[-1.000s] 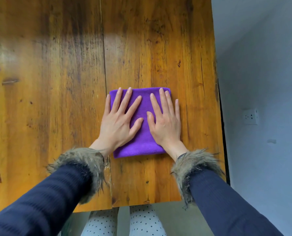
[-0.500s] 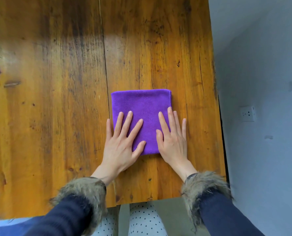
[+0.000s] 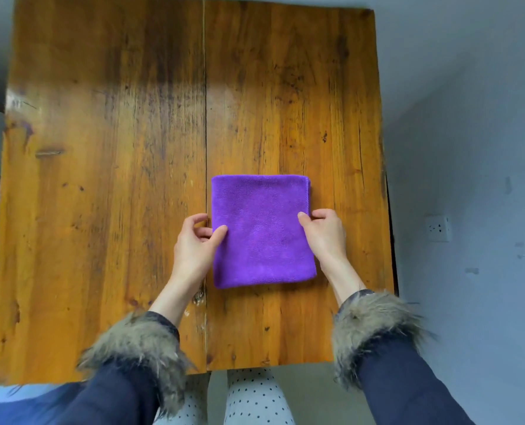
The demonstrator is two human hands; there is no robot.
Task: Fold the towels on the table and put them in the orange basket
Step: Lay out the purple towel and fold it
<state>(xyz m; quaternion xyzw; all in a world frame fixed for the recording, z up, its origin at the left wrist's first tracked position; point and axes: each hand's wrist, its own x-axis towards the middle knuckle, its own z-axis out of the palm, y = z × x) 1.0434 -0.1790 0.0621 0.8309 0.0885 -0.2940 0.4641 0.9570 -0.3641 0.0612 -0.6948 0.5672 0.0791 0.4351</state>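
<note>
Folded purple towel [image 3: 262,231] flat on wooden table [image 3: 117,179], left hand [image 3: 194,243] pinching its 9 o'clock edge, right hand [image 3: 327,233] pinching 3 o'clock edge.

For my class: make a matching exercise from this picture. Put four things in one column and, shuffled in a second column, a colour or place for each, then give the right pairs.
Column 1
1. towel
2. table
3. wall socket
4. left hand

Column 2
A. orange-brown wood
B. pinching the towel's left edge
C. purple, folded square
D. white, on the wall to the right of the table

Pairs: 1-C, 2-A, 3-D, 4-B
</note>
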